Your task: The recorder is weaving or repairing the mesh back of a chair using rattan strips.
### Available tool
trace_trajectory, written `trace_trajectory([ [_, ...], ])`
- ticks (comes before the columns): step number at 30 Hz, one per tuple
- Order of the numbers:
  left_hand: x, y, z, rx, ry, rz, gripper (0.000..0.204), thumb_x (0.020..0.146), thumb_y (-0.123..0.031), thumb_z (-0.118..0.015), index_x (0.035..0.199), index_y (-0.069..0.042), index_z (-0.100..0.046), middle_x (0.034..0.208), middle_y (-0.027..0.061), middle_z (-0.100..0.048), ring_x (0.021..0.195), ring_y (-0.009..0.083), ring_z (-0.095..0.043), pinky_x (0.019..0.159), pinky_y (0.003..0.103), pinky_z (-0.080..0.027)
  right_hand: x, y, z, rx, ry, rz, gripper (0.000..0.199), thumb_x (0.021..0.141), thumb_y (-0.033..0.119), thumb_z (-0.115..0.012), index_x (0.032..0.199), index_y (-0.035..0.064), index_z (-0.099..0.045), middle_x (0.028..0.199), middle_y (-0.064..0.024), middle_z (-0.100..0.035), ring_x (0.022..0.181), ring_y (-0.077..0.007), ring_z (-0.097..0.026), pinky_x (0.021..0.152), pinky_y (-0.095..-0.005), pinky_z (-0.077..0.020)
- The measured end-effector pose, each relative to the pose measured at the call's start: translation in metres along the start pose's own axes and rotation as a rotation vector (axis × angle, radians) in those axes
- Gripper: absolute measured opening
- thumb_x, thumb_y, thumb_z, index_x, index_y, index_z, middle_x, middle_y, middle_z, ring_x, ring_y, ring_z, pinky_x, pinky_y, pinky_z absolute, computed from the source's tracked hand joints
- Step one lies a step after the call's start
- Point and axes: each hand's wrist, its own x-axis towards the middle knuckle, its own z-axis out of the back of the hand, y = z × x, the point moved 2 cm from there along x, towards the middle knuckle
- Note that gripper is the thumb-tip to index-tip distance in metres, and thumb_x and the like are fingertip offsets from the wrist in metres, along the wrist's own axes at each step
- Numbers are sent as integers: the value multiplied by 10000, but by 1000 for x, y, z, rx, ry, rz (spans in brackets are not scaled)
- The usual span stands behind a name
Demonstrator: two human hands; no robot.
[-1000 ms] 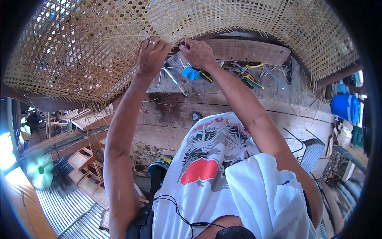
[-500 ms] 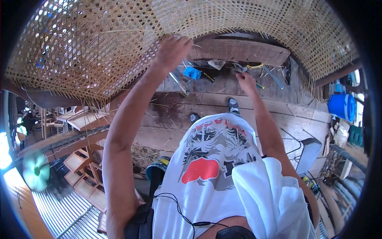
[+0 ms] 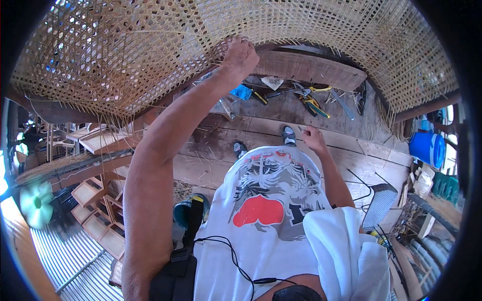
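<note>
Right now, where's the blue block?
Head view, upper middle: the blue block lies just below the left hand in frame, left of a yellow-and-black handle.

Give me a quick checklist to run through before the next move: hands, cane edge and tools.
1. Left hand at the woven cane's edge: ok.
2. Left grip firm: cannot tell; the fingers' contact is unclear.
3. Right hand apart from the cane: ok, it is over the floor planks.
4. Right hand empty: cannot tell; anything at the fingers is too small to make out.
5. Cane edge free of loose strands: not ok, some hang at lower left.
6. Planks clear of tools: not ok, yellow-handled tools lie there.
</note>
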Motion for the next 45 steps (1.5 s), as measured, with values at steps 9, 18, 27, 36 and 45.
trace_trajectory([
  [9,-53,-3,-38,-335,-134,173,144,936,-144,-590,1037,-125,-691,1065,59,-675,1074,269,-674,869,443,-554,58,112,28,-59,-112,231,239,990,290,-645,1035,56,-670,895,-199,-712,865,-405,-698,727,-459,-530],
  [18,-97,15,-36,-530,-290,497,166,928,-139,-579,1047,-121,-693,1016,97,-677,907,351,-714,775,461,-597,116,297,35,2,-174,642,230,983,271,-625,1093,82,-696,1071,-169,-720,1005,-383,-685,853,-475,-534],
  [27,-81,17,-30,-640,-206,881,240,936,-240,-585,925,-65,-750,941,199,-740,871,412,-729,783,529,-574,128,350,35,-251,-129,612,234,1001,256,-579,1136,121,-714,1115,-149,-728,1047,-357,-694,891,-480,-552],
  [36,-72,17,-29,-711,-170,952,244,884,-277,-647,901,-47,-725,873,233,-725,834,418,-722,757,536,-563,143,368,27,-467,-105,661,206,992,235,-558,1091,127,-703,1038,-133,-727,1026,-338,-699,886,-479,-557],
  [45,-71,18,-32,-741,-165,954,226,880,-275,-663,902,-56,-711,875,212,-729,843,414,-722,748,541,-555,143,369,32,-470,-101,709,230,963,189,-568,1107,111,-728,1070,-146,-749,1050,-315,-721,900,-464,-579],
])
